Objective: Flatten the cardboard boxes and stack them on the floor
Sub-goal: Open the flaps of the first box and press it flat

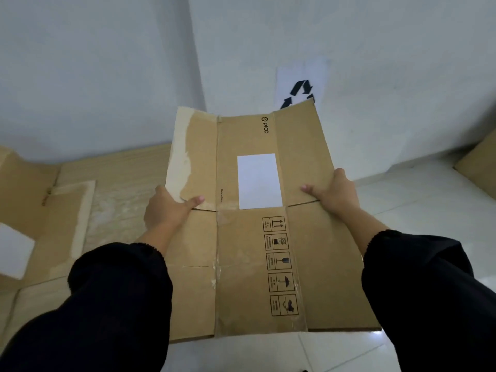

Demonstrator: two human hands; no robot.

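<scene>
Currently the flattened cardboard box is held out in front of the person over the white tiled floor, its far edge toward the corner where 2 wall faces meet. The left hand grips its left edge, thumb lying on top and the other fingers hidden beneath. The right hand grips the right edge the same way, its thumb pressed on the top face. Both forearms wear dark sleeves.

Bare tile shows beyond the box's right edge and below its near edge. Against the floor's left edge, along the wall, lies more flattened cardboard, close beside the held box's left side. Another piece of brown cardboard juts in at the floor's far right edge, well apart from the hands.

On the box's top face sit a blank white label, a column of 5 handling symbols (nearer the person than the label) and a small printed logo. A pale torn strip runs down its far left flap. A white sheet with a black recycling mark hangs on the wall just behind the box's far right corner.
</scene>
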